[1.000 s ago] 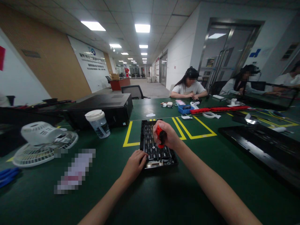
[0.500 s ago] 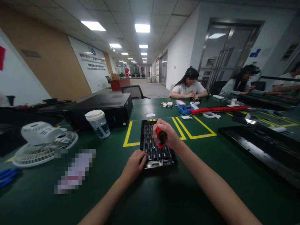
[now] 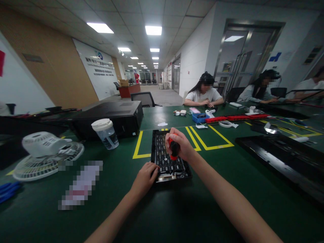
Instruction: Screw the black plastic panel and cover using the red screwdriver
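Observation:
A black tray-like housing lies lengthwise in front of me, with rows of dark rounded pieces inside and pale and metal parts at its near end. My left hand grips its near left edge, fingers over the rim. Wrapped round the red and black handle of a screwdriver is my right hand. The screwdriver stands nearly upright over the housing, its thin shaft pointing down at the near end. I cannot make out exactly what the tip touches.
To the left are a white fan, a lidded clear jar and a black box. A long black panel lies at right. Farther back are a blue bin, a red strip and people seated at the table.
Both my hands and the housing stay almost where they were. The screwdriver is still in my right hand. At far right, a co-worker's hands have lowered.

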{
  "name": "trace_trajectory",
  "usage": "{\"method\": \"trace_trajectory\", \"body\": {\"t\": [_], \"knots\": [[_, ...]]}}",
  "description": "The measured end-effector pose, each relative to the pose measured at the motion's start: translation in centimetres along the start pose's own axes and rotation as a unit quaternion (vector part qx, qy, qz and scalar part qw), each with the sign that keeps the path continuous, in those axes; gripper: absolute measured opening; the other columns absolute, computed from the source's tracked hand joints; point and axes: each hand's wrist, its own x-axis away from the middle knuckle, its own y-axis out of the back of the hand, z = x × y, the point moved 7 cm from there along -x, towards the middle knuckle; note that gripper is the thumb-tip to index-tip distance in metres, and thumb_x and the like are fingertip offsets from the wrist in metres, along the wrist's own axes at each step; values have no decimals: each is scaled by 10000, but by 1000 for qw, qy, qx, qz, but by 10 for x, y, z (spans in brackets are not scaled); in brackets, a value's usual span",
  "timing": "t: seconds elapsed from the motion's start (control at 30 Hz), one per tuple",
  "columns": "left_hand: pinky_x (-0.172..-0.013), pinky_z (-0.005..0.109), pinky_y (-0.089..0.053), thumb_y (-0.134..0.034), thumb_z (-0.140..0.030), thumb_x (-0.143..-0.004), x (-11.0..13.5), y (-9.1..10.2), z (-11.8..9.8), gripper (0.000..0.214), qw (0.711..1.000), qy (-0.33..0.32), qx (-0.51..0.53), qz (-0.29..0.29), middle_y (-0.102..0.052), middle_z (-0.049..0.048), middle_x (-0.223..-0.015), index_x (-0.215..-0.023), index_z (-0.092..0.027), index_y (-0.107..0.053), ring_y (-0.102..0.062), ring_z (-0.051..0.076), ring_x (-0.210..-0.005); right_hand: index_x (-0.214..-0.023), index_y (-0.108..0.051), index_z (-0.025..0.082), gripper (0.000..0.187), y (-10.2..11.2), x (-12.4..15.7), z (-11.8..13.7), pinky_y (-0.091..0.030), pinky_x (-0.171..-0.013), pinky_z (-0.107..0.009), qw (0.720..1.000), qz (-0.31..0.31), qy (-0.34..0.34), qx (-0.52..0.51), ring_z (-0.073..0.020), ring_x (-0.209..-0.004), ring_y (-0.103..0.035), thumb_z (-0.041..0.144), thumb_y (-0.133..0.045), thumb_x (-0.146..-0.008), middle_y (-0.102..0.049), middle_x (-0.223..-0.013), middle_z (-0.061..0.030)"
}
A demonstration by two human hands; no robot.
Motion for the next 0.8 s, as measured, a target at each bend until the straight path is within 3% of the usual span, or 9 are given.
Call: {"method": "trace_trajectory", "body": {"t": [0.8], "knots": [[-908, 386, -430, -392, -272, -883, 0, 1, -1, 224, 1000, -5, -11, -1, -646, 42, -941, -878, -215, -609, -569, 200, -949, -668, -373, 186, 263, 8, 5, 15, -382, -374, -178, 976, -125, 61, 167, -59, -372, -471, 320, -555, -804, -526, -575, 59]]}}
